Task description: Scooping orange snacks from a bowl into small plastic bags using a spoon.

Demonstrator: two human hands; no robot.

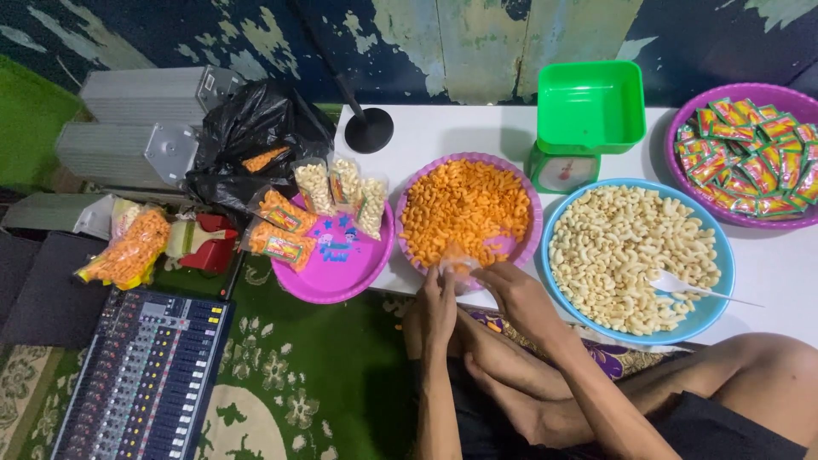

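The small clear bag point(457, 258) is mostly covered by the left hand point(437, 308) and right hand point(511, 294), so its fill is unclear. The purple basin of sachets point(743, 152) runs off the right edge. The black plastic bag point(251, 136) hides most of its contents. The mixing console point(145, 375) is cut off at the bottom.

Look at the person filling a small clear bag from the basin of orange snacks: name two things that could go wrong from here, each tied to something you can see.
1. Both the left hand and right hand hold the small clear bag at the purple basin's near rim, so orange snacks may drop past the table edge.
2. The pink tray of filled packets overhangs the white table and could perhaps tip.
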